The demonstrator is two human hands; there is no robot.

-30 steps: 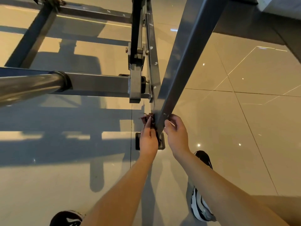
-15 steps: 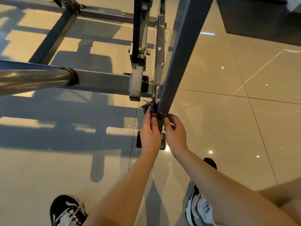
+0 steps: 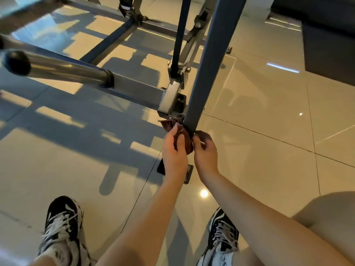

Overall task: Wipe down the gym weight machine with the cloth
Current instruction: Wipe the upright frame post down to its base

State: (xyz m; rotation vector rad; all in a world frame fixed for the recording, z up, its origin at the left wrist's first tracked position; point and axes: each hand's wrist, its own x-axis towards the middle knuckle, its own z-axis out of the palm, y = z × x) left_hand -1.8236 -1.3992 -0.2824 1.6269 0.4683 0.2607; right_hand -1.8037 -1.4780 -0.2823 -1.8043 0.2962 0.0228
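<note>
A dark brown cloth (image 3: 185, 140) is wrapped around the low end of the slanted grey post (image 3: 209, 60) of the weight machine. My left hand (image 3: 173, 152) grips the cloth from the left, fingers curled over it. My right hand (image 3: 205, 150) pinches the other end of the cloth on the post's right side. Both hands sit just above the post's black foot plate (image 3: 189, 172), which they partly hide.
A chrome bar with a black end cap (image 3: 16, 63) juts toward me at the left, joined to a horizontal grey beam (image 3: 134, 90). More frame members cross the glossy tile floor (image 3: 259, 131) behind. My two sneakers (image 3: 61, 227) stand at the bottom; a dark mat (image 3: 330, 47) lies far right.
The view has pulled back and tilted, showing both shoes and the bar's end cap. Both hands have stayed low on the post, and more of the cloth shows between them.
</note>
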